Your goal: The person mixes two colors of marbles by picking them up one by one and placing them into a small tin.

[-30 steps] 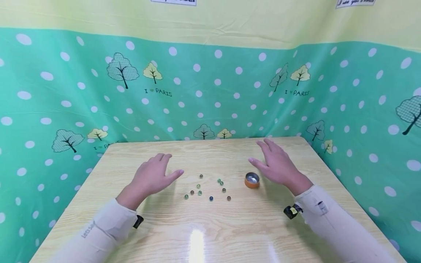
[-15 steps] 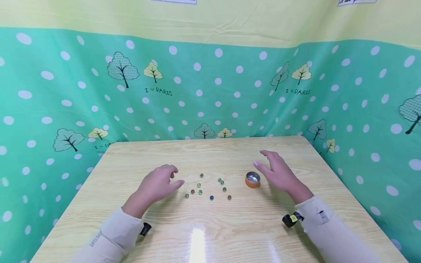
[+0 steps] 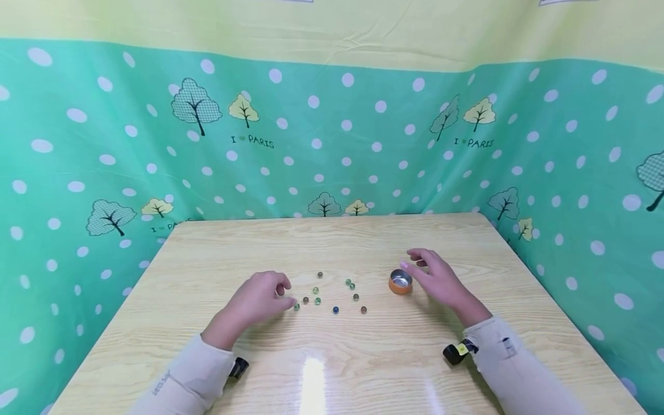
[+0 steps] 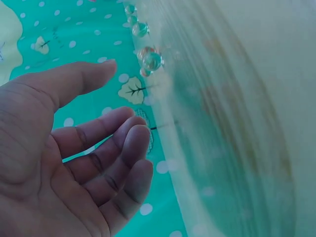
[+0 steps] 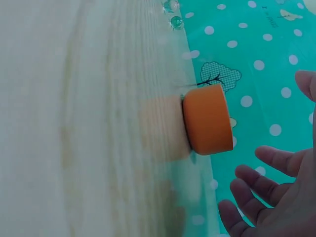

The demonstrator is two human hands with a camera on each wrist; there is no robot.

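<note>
Several small glass marbles lie scattered on the table, among them a blue one (image 3: pixel 336 310), a brown one (image 3: pixel 363 310) and a green one (image 3: pixel 297 306). My left hand (image 3: pixel 261 297) is just left of that green marble, its fingers loosely bent and holding nothing; the left wrist view shows the palm (image 4: pixel 44 182) with thumb and fingers apart. An orange cup (image 3: pixel 400 286) with a silvery inside stands upright right of the marbles. Beside its right rim hovers my right hand (image 3: pixel 441 279), empty, and the right wrist view shows its bent fingers (image 5: pixel 261 187) apart from the cup (image 5: pixel 210 121).
The light wooden table (image 3: pixel 259 369) reaches back to a green dotted curtain (image 3: pixel 290 138) with printed trees, which also runs along the left and right sides. Small black cameras (image 3: pixel 455 353) are strapped at both wrists. A bright reflection lies on the table's near part.
My left hand has moved right and nearer to the marbles, its fingers bending more. My right hand has come lower and closer to the cup. Marbles and cup have kept their places.
</note>
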